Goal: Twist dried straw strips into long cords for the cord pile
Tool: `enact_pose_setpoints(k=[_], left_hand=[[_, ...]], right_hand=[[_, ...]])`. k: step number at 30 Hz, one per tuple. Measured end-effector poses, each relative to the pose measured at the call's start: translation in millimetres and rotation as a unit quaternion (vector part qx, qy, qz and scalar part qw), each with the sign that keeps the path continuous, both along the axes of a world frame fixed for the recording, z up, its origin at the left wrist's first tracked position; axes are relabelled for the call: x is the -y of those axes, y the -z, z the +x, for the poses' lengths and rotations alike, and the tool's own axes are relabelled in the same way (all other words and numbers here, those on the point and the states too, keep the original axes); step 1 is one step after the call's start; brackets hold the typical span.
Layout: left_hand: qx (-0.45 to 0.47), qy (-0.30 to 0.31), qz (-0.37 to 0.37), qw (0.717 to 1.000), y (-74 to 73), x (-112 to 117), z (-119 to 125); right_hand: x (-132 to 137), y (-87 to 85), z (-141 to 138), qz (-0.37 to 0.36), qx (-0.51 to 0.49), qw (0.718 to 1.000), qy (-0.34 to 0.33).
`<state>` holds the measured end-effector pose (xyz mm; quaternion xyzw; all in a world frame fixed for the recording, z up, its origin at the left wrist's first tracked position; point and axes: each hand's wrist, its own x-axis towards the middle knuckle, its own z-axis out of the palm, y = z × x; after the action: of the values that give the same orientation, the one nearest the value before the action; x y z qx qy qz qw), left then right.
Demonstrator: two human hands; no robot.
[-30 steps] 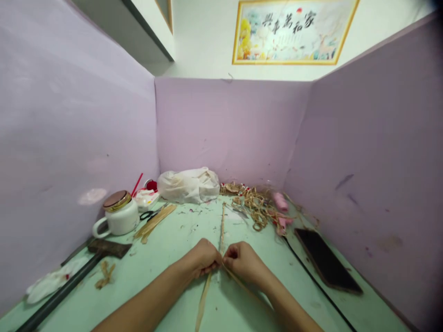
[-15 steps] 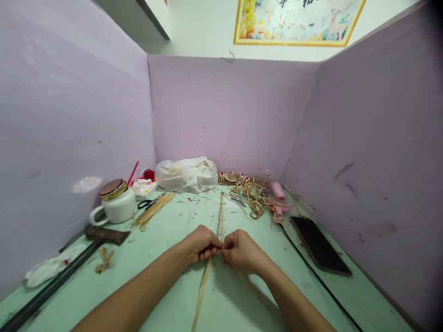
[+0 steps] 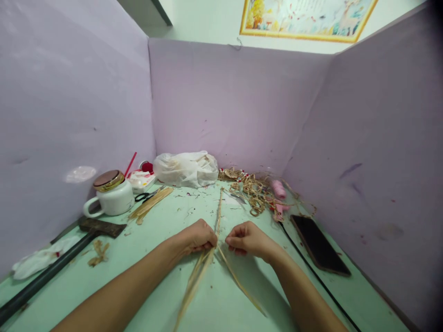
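On the counter [image 3: 228, 304] we see a white mug [image 3: 116, 200] at the left, its brownish lid [image 3: 109, 179] seated on top, so we cannot see inside. Behind it, a white-and-red packet [image 3: 140, 181] lies near the left wall; we cannot tell what it holds. A translucent white bag [image 3: 187, 169] sits bunched against the back wall, and its contents are too blurred for us to name. Of the 2 hands, the left hand [image 3: 200, 234] is closed, thumb and fingers pinching the near end of a thin straw braid [image 3: 219, 216], which runs away from us along the middle of the counter. Below that grip we see at least 2 pale strands slanting to the left and 1 strand [image 3: 238, 282] slanting to the right. The right hand [image 3: 247, 239] is just beside the braid, apart from it, with its fingers half curled and thumb near forefinger; we cannot tell whether anything thin is between them. Beyond it lie tangled cord [image 3: 256, 196] and a pink spool [image 3: 278, 189].
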<state>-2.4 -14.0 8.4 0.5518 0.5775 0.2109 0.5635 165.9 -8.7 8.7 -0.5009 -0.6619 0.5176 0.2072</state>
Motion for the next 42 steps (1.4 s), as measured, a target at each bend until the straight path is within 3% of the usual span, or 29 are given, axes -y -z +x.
enact_pose_setpoints(k=[3, 8, 14, 18, 22, 24, 28, 33, 37, 42], left_hand=[[-0.016, 0.021, 0.008, 1.000, 0.3, -0.6, -0.4], [-0.063, 0.033, 0.022, 0.997, 2.7, -0.5, 1.0], [-0.048, 0.024, 0.021, 0.998, 7.0, 0.1, 4.4], [-0.058, 0.009, 0.046, 0.997, 18.9, -1.8, 5.2], [-0.079, 0.013, 0.076, 0.994, 30.9, -3.9, 5.1], [-0.086, 0.017, 0.091, 0.992, 33.7, -4.1, 5.1], [-0.074, 0.018, 0.100, 0.992, 29.7, -1.9, 5.3], [-0.069, 0.042, 0.103, 0.991, 16.3, 1.5, 3.9], [-0.073, 0.035, 0.107, 0.991, 10.7, 1.5, 2.6], [-0.111, 0.061, 0.091, 0.988, 10.8, 0.3, 2.0]], right_hand=[[-4.2, 2.8, -2.0, -0.009, 0.009, 0.998, 0.059], [-7.1, 12.1, -1.8, -0.025, 0.020, 0.997, 0.077], [-20.1, 16.1, 3.0, 0.048, 0.000, 0.989, 0.143], [-61.1, 13.8, 7.5, 0.106, 0.074, 0.970, 0.207], [-119.4, 2.8, 8.6, 0.251, 0.192, 0.920, 0.234], [-145.9, -2.9, 3.2, 0.285, 0.227, 0.901, 0.235], [-185.9, -4.4, -21.0, 0.269, 0.314, 0.887, 0.205], [-216.5, 11.2, -52.2, 0.226, 0.455, 0.842, 0.181], [-226.4, 22.4, -58.5, 0.211, 0.511, 0.807, 0.209], [-219.8, 23.3, -51.5, 0.200, 0.514, 0.814, 0.181]])
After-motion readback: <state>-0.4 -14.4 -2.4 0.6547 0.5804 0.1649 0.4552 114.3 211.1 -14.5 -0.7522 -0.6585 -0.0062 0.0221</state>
